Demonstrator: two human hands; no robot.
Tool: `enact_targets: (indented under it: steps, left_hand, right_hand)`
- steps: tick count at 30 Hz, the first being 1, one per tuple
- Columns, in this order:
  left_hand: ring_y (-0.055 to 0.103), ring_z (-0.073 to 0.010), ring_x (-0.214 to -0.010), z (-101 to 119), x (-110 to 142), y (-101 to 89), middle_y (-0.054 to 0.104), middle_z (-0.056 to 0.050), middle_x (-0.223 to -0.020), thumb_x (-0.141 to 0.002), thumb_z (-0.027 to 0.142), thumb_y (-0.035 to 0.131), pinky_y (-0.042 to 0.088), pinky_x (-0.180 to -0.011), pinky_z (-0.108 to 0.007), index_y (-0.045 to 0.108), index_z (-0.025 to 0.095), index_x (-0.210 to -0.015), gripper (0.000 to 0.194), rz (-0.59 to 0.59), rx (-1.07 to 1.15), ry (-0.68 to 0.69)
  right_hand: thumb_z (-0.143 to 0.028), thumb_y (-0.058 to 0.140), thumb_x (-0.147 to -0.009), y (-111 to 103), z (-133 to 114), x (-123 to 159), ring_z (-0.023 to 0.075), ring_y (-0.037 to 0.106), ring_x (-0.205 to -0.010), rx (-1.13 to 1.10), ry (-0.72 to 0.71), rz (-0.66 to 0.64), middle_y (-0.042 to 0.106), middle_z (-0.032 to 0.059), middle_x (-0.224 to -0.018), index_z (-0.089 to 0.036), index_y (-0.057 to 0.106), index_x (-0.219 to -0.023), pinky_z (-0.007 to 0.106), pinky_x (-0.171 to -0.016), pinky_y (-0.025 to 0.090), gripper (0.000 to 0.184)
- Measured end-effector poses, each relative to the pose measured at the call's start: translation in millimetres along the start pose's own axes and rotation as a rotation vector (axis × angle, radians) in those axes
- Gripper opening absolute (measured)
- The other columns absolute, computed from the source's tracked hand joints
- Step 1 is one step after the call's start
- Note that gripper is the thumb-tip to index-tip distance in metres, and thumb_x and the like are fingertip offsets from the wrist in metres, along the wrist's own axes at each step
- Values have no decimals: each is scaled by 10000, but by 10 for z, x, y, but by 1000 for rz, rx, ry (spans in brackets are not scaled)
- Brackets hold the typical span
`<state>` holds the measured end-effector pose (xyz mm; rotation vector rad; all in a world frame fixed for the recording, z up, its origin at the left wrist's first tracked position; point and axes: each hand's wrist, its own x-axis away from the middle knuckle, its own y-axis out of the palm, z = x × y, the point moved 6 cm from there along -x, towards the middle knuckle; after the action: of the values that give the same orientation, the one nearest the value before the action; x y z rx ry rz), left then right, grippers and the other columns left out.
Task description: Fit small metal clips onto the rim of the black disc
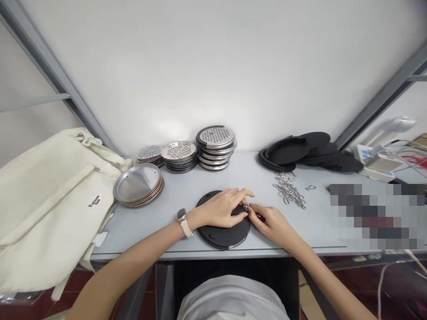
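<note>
A round black disc (222,233) with small slots near its rim lies flat at the front of the desk. Across its top rests my left hand (227,206), wearing a watch on the wrist; its thumb and fingers close in at the disc's right edge. There a small silver metal clip (246,207) shows between the fingertips of both hands. My right hand (267,218) pinches this clip from the right, thumb against index finger. Fingers hide most of the clip, so whether it passes through a slot cannot be seen.
Loose silver clips (289,192) lie in a pile to the right, below stacked black covers (290,151). Along the wall stand stacks of perforated metal discs (216,137) and plain metal lids (136,182). A cream bag (56,200) sits left; a power strip (376,164) is right.
</note>
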<state>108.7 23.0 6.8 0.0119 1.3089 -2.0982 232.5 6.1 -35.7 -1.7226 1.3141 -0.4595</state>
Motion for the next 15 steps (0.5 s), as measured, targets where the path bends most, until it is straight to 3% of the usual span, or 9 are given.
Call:
enact_targets:
  steps: [15]
  left_hand:
    - [569, -196, -941, -20, 2, 9, 605, -73, -962, -819, 151, 557, 438, -882, -321, 429, 164, -1189, 392, -7, 49, 13]
  right_hand:
    - [-365, 329, -951, 23, 21, 8, 109, 423, -478, -5, 33, -37, 468, -40, -543, -207, 445, -680, 232, -524, 284, 334]
